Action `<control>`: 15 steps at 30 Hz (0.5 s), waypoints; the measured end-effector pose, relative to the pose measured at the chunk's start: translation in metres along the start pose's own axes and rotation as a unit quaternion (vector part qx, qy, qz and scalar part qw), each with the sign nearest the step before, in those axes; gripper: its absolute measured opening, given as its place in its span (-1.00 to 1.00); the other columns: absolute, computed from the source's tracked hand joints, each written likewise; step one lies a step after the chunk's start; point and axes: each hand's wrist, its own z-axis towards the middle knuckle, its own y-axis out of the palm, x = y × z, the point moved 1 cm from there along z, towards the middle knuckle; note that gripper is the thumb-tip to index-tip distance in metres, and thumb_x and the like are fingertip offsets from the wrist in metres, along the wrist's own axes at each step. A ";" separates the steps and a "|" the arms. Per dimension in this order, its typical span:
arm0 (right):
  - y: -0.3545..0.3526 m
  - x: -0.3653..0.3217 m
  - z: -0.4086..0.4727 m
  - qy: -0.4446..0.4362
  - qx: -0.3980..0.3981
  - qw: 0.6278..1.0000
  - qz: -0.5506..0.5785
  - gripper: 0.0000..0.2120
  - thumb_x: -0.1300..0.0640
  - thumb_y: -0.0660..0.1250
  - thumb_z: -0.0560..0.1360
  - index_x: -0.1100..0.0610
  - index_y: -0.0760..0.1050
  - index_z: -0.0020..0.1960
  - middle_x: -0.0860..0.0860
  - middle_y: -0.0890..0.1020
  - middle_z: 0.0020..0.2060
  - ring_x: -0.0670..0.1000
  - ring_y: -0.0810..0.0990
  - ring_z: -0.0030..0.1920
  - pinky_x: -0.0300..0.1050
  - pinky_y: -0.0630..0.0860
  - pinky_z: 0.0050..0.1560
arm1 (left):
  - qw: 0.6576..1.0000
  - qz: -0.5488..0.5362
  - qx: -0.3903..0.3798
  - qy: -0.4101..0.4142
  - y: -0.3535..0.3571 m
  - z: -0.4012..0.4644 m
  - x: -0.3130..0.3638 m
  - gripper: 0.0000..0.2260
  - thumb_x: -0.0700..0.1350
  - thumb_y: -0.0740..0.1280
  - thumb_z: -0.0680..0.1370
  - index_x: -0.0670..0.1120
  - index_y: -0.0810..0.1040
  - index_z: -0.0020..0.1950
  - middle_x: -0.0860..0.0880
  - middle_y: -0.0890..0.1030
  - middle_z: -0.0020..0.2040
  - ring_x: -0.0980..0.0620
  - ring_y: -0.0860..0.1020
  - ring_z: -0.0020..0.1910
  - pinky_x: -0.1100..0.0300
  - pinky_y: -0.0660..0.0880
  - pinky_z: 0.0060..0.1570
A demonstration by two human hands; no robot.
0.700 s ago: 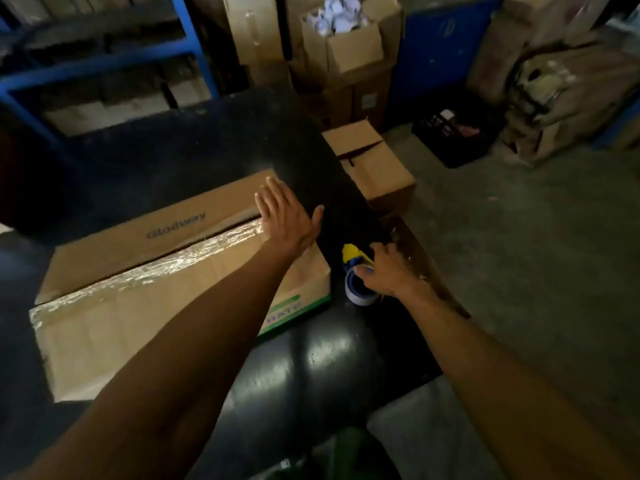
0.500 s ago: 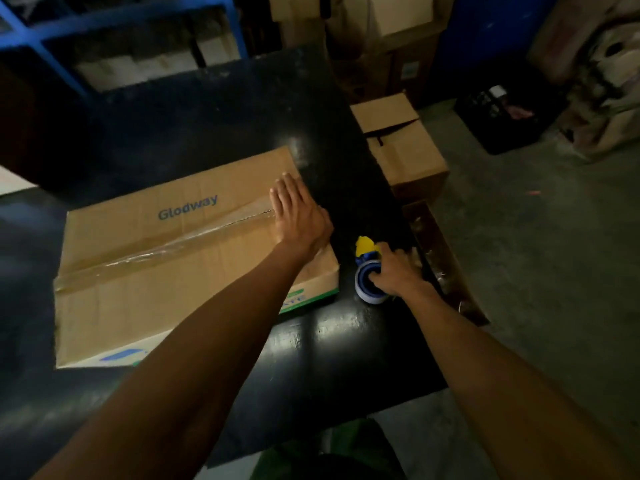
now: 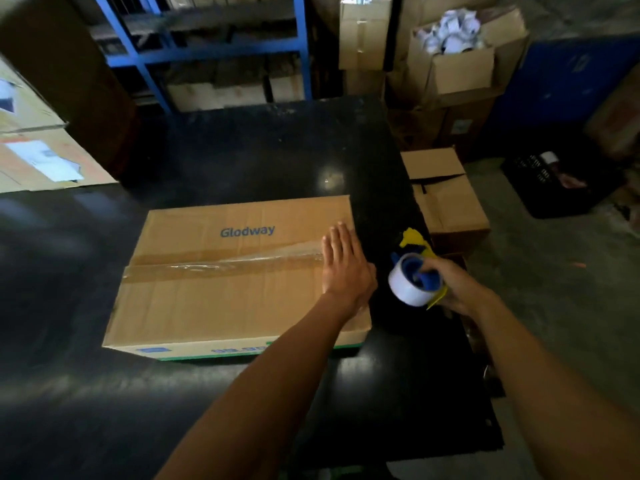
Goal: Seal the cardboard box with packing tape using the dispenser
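A flat brown cardboard box (image 3: 221, 299) printed "Glodway" lies on the black table (image 3: 263, 154). A strip of clear packing tape (image 3: 221, 265) runs along its centre seam. My left hand (image 3: 344, 268) lies flat, fingers apart, on the box top at the right end of the seam. To the right of the box, my right hand (image 3: 453, 285) grips the blue and yellow tape dispenser (image 3: 414, 271) with its roll of tape, held just off the box's right edge above the table.
A smaller cardboard box (image 3: 446, 195) stands on the floor beside the table's right edge. A black crate (image 3: 561, 188) sits farther right. Blue shelving (image 3: 207, 53) and stacked cartons (image 3: 450, 64) line the back. Flat cartons (image 3: 38, 157) lie at left.
The view has swung so the box now lies square in front of me. My right hand has lifted the dispenser off the table. My left hand stays on the box's right end.
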 end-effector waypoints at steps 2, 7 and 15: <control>0.011 -0.013 -0.014 -0.024 -0.038 0.997 0.064 -0.75 0.28 0.10 0.56 0.22 0.56 -0.06 0.14 0.65 -0.22 -0.01 0.67 -0.31 -0.22 0.58 -0.30 | 1.000 -0.011 0.007 0.011 0.002 -0.014 0.000 -0.31 0.04 0.09 0.63 -0.30 -0.13 0.59 -0.30 -0.12 0.61 -0.26 -0.15 0.60 -0.14 -0.24 0.53; 0.048 -0.034 -0.048 -0.098 -0.073 0.990 0.069 -0.69 0.21 0.06 0.58 0.20 0.54 0.14 0.07 0.71 -0.10 0.06 0.66 -0.05 -0.12 0.60 -0.07 | 0.990 -0.091 -0.054 0.088 -0.014 -0.016 -0.032 -0.37 0.05 -0.17 0.62 -0.32 0.04 0.58 -0.35 0.00 0.59 -0.30 -0.05 0.59 -0.07 -0.18 0.53; 0.145 -0.061 -0.133 -0.388 0.038 0.914 -0.112 -0.64 0.19 0.36 0.38 -0.06 0.54 0.14 -0.05 0.66 -0.15 -0.03 0.63 -0.19 -0.11 0.54 -0.22 | 0.725 -0.678 -0.053 -0.112 -0.120 -0.066 -0.121 -0.52 0.17 0.08 0.68 -0.17 0.60 0.20 -0.18 0.65 0.18 -0.06 0.61 0.11 -0.01 0.47 0.30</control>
